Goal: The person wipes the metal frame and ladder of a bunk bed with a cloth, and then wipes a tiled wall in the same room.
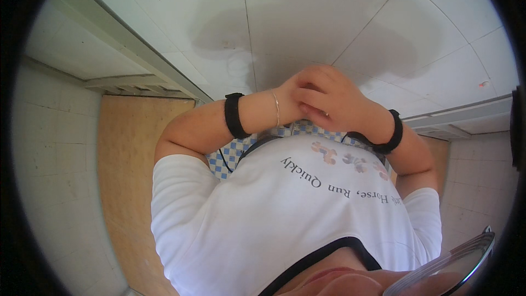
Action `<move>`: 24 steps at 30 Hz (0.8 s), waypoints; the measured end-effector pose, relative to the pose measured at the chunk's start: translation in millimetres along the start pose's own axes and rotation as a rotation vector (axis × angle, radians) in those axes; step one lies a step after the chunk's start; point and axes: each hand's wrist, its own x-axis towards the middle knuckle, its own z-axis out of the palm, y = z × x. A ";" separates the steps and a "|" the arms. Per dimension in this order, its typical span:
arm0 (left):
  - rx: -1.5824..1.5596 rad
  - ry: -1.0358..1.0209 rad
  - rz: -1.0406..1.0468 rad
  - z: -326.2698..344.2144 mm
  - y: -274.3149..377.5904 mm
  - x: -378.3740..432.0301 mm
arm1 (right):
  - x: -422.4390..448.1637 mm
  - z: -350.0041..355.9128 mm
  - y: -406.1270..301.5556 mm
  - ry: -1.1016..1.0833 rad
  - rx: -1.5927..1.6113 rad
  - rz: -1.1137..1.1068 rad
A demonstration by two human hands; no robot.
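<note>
My left hand (pixel 292 93) and my right hand (pixel 347 100) meet in front of my chest. The bent fingers of my right hand lap over the left hand and conceal most of its fingers. No object shows between them, though the inside of the clasp is out of sight. A small ring (pixel 326 114) glints among the fingers; which hand wears it is unclear. Around my left wrist hangs a thin bracelet (pixel 277 109), with a black band (pixel 234 116) further up the forearm. Another black band (pixel 395 131) circles my right wrist.
A white tiled surface (pixel 296 12) fills the view ahead, bordered by a grey strip (pixel 135 43) at left. Wooden panelling (pixel 135 181) stands at left. Blue and white checkered tiles (pixel 242 146) appear below, crossed by a black cable (pixel 224 160). My white shirt (pixel 263 205) bears writing.
</note>
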 end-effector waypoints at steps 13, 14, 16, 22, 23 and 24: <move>-0.096 -0.348 -0.096 -8.3 -4.7 23.2 | -9.5 -5.1 12.0 0.008 -0.065 -0.090; -0.084 -0.368 -0.098 -2.4 -9.9 20.9 | -12.1 -5.3 14.7 0.012 -0.090 -0.107; -0.062 -0.406 -0.104 17.8 -24.3 8.0 | -12.7 -3.1 15.2 -0.002 -0.082 -0.127; 0.146 -0.354 0.056 35.1 -23.4 8.4 | -1.6 5.4 9.1 0.047 0.032 -0.196; 0.157 -0.464 0.030 31.0 -22.8 10.6 | -2.5 6.5 10.3 0.029 0.033 -0.198; 0.163 -0.541 0.014 28.2 -22.7 12.8 | -6.2 6.4 13.7 0.004 0.010 -0.212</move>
